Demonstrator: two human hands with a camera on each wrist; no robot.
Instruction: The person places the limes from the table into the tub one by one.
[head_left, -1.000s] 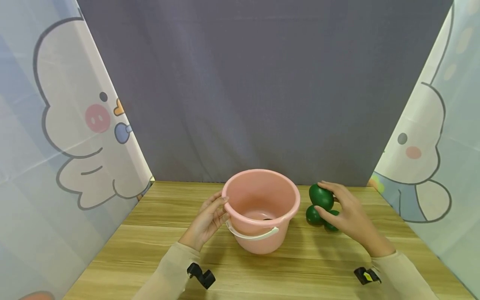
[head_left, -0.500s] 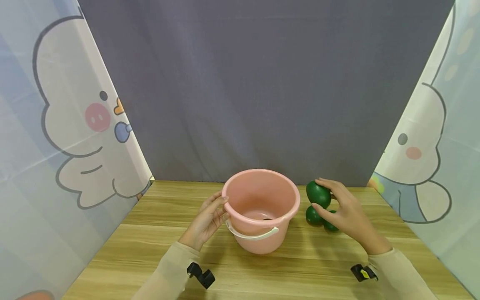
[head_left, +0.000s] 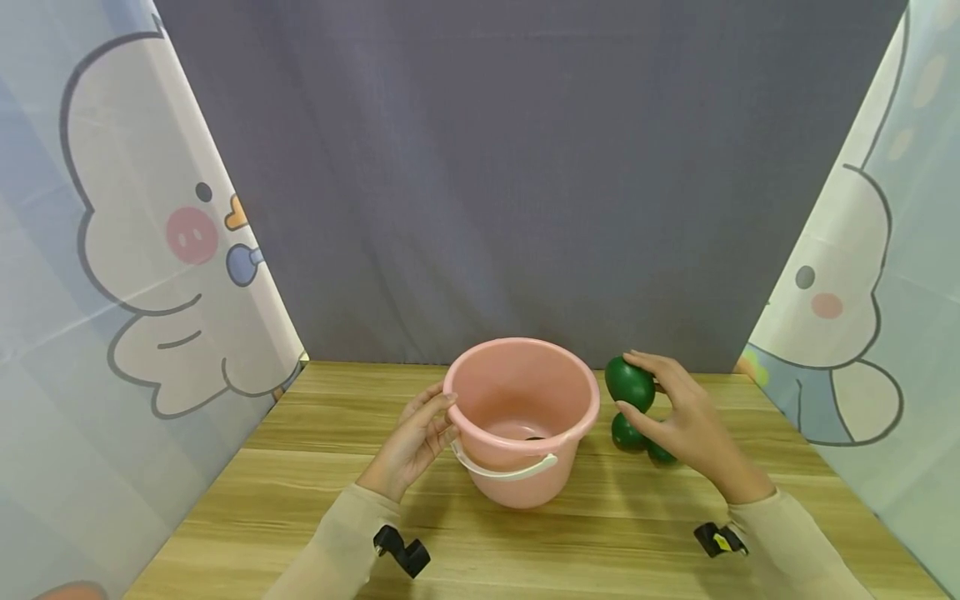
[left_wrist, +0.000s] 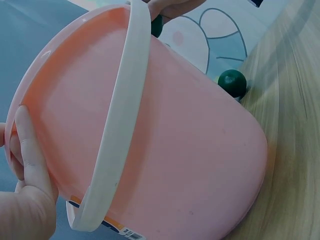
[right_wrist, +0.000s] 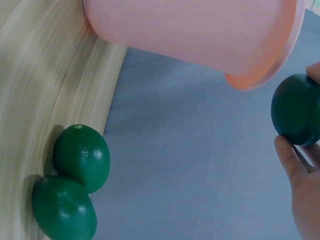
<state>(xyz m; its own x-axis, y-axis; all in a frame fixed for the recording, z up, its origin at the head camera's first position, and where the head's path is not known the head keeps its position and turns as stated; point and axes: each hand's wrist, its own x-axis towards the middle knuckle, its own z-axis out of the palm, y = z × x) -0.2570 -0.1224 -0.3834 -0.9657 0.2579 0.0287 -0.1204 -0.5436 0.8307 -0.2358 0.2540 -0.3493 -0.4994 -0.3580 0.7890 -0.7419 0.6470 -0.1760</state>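
A pink plastic bucket [head_left: 517, 475] stands upright on the table, its white handle [head_left: 510, 473] hanging down at the front. My left hand [head_left: 412, 437] grips the left side of its rim; the left wrist view has the fingers [left_wrist: 31, 152] against the wall just under the edge. Right of the bucket, my right hand [head_left: 686, 425] holds a glossy dark green, egg-shaped fruit [head_left: 630, 383], lime-like, between thumb and fingers. It is off the table, close to the bucket's rim. Beneath lie two similar green fruits [right_wrist: 82, 157], touching each other. Only a dark sliver [head_left: 535, 438] shows inside the bucket.
The wood-grain table [head_left: 300, 500] ends at a grey cloth [head_left: 480, 183] behind the bucket. Printed curtains [head_left: 135, 275] with cartoon animals flank both sides. A small black device [head_left: 402, 550] is strapped on each sleeved wrist.
My right hand has moved the held fruit left and slightly up, away from the two lying fruits and nearer the bucket. The left hand and the bucket have stayed put.
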